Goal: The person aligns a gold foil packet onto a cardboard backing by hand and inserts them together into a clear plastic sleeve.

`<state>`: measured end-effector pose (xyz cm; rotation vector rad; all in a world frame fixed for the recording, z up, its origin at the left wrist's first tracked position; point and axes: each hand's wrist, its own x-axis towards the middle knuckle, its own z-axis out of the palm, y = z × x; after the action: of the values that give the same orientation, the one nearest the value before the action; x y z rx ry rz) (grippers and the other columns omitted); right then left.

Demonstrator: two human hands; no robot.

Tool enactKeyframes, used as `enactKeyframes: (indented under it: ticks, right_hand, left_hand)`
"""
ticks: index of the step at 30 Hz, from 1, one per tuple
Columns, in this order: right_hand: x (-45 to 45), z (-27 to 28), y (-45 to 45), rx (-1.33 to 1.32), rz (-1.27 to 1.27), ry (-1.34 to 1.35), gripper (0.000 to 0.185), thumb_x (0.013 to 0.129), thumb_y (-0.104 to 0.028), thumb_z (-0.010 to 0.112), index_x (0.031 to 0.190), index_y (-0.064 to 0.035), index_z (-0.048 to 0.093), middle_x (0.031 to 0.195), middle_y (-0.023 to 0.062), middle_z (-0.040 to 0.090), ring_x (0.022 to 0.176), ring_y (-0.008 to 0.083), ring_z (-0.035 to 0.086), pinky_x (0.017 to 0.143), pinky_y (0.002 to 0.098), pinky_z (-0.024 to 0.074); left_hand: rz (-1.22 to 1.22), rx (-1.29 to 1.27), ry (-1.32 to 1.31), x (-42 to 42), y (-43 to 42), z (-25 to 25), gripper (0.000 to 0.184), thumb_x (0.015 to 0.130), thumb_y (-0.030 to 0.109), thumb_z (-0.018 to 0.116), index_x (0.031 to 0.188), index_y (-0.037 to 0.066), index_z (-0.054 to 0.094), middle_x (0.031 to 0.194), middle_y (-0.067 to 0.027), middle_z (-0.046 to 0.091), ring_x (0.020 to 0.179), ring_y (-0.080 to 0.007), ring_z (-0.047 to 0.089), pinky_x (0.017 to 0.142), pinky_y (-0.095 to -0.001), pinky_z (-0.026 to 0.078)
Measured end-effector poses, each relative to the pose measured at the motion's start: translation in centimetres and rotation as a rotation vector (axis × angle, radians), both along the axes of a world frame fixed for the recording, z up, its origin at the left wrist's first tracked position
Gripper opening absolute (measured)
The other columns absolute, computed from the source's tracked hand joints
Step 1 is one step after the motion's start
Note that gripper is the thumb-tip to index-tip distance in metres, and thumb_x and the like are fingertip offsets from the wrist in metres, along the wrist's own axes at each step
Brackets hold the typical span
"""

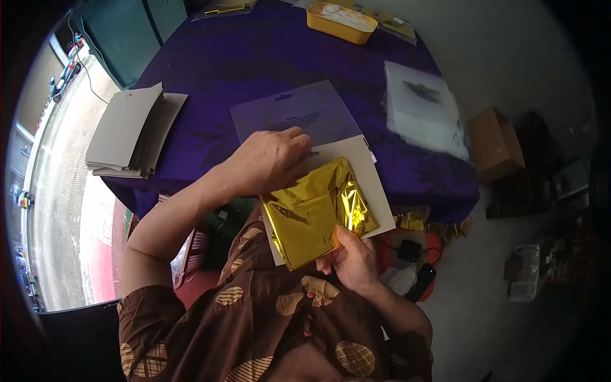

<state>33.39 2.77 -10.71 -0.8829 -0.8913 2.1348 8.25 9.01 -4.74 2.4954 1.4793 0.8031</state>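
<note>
We have a folded gold foil packet [305,213] in front of us, just off the near edge of the table, lying on a pale card [372,181] that shows beyond it along the right side and at the top. Packet and card tilt together, and the foil is creased and shiny.

Our right hand [358,262] is clamped on the packet's lower right corner, thumb on top of the foil and fingers curled beneath. Our left hand [275,159] is bent over the upper left part of packet and card, its fingers curled in; their tips are hidden, so we cannot tell what they grip. The two hands are apart, with the foil between them.

Just past the left hand, a clear plastic sleeve [277,116] with a hanging slot lies on the purple cloth [235,70]. It meets the card's top edge, though we cannot tell whether the card sits inside it.

Farther out, we see a stack of grey cards [127,130] near the left edge and a pile of clear sleeves [423,108] near the right. A yellow tub [337,33] holding something white stands at the far end. On the floor side, a cardboard box [496,143] sits right of the table.
</note>
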Motion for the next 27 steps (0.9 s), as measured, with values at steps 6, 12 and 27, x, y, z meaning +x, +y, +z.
enactKeyframes:
  ticks: [6, 12, 27]
  right_hand:
    - [0.3, 0.3, 0.3, -0.017, 0.011, 0.0, 0.043, 0.103, -0.032, 0.041, 0.107, 0.0057, 0.059, 0.078, 0.0169, 0.068, 0.058, 0.0209, 0.065, 0.051, 0.0286, 0.0501]
    - [1.4, 1.2, 0.7, -0.028, 0.006, -0.053, 0.037, 0.102, -0.028, 0.044, 0.108, 0.0055, 0.059, 0.08, 0.0162, 0.068, 0.056, 0.0222, 0.065, 0.048, 0.0296, 0.049]
    - [2.3, 1.6, 1.9, -0.047, 0.043, -0.075, 0.033, 0.1, -0.025, 0.047, 0.112, 0.004, 0.057, 0.083, 0.0158, 0.068, 0.055, 0.0224, 0.065, 0.046, 0.0296, 0.0492]
  left_hand:
    - [-0.01, -0.037, 0.089, 0.4, -0.1, 0.3, 0.02, 0.082, 0.015, 0.069, 0.085, 0.0, 0.055, 0.086, -0.0149, 0.061, 0.077, -0.0366, 0.064, 0.065, -0.0451, 0.052]
    - [-0.044, 0.04, -0.013, -0.2, -0.3, -1.2, 0.015, 0.082, 0.009, 0.067, 0.084, 0.001, 0.054, 0.078, -0.0123, 0.057, 0.069, -0.0357, 0.062, 0.059, -0.044, 0.05]
    - [-0.002, -0.024, 0.008, 0.4, -0.8, -0.5, 0.019, 0.084, 0.015, 0.064, 0.081, 0.001, 0.052, 0.078, -0.0133, 0.059, 0.072, -0.0359, 0.064, 0.061, -0.0449, 0.052]
